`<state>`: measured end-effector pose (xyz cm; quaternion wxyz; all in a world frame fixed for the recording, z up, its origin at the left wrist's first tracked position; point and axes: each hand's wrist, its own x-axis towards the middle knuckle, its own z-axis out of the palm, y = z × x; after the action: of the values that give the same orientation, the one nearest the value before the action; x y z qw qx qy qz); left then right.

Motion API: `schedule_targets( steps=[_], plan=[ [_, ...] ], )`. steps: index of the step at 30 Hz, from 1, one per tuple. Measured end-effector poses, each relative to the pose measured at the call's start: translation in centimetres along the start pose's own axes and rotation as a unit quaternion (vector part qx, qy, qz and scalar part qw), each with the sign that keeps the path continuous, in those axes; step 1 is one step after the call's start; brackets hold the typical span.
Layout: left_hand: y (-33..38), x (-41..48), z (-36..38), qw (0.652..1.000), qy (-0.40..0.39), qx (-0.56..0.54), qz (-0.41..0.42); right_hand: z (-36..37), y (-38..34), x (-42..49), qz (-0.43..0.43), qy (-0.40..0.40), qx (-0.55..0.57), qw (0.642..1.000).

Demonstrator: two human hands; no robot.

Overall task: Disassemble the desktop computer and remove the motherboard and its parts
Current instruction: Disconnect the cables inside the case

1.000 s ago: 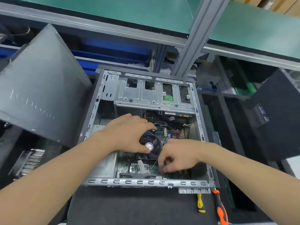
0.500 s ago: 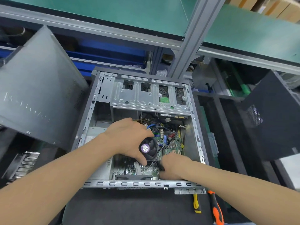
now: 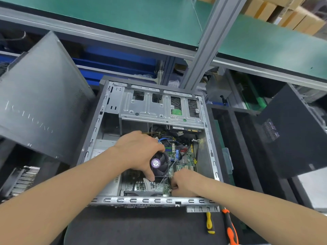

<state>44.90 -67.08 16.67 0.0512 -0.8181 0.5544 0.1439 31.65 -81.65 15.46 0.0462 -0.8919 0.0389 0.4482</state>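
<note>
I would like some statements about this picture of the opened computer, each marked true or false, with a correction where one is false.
1. The left hand grips the CPU fan. True.
2. The right hand holds the orange-handled screwdriver. False: that tool lies on the mat in front of the case. The right hand is inside the case at the near edge of the motherboard, and what its curled fingers hold is hidden.
3. A yellow-handled tool lies beside the orange-handled screwdriver. True.
4. The sticker on the fan hub is green. False: it is purple.
</note>
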Motion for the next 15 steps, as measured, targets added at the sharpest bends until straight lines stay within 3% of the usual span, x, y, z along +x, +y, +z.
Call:
schedule_targets(
  steps=[15],
  plan=[
    [-0.05, 0.01, -0.17, 1.000, -0.010, -0.007, -0.009, -0.25, -0.29, -0.24, -0.006, 0.019, 0.016, 1.000]
  ],
)
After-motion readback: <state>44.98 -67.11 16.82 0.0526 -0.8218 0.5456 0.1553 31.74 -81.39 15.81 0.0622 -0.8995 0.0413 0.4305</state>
